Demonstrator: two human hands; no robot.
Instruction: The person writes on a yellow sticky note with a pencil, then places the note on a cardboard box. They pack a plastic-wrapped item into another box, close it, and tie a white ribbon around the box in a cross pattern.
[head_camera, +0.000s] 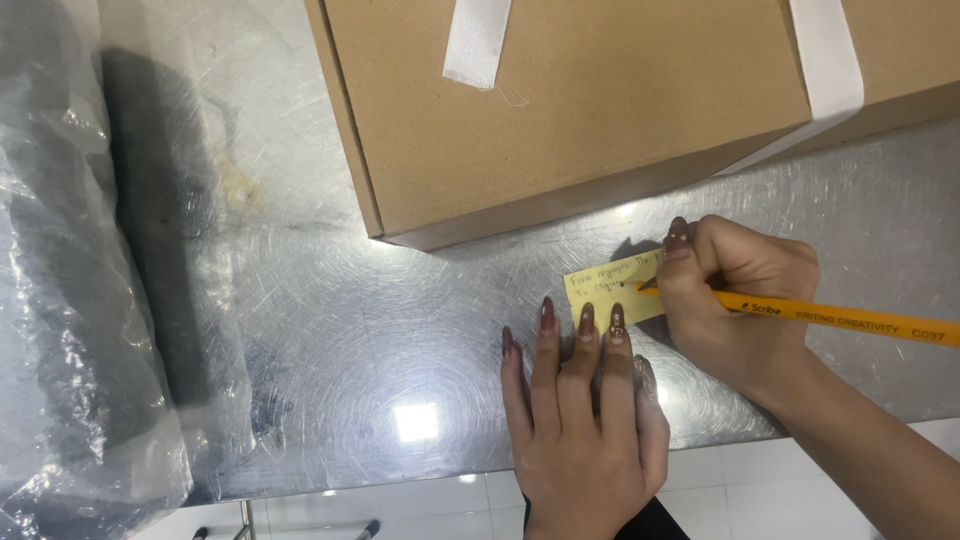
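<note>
A small yellow paper note (606, 281) lies on the scratched metal table (330, 320), just in front of a brown cardboard box (560, 100). My left hand (585, 410) rests flat on the table, its fingertips pressing the note's lower edge. My right hand (735, 295) grips an orange pen (850, 318), whose tip touches the note near its right end. Handwritten lines show on the note. The right part of the note is hidden under my right hand.
White tape strips (478, 40) cross the top of the cardboard box. A crinkled clear plastic bag (70, 300) with dark contents fills the left side. The table's front edge runs below my hands, with white floor tiles (400, 505) beyond.
</note>
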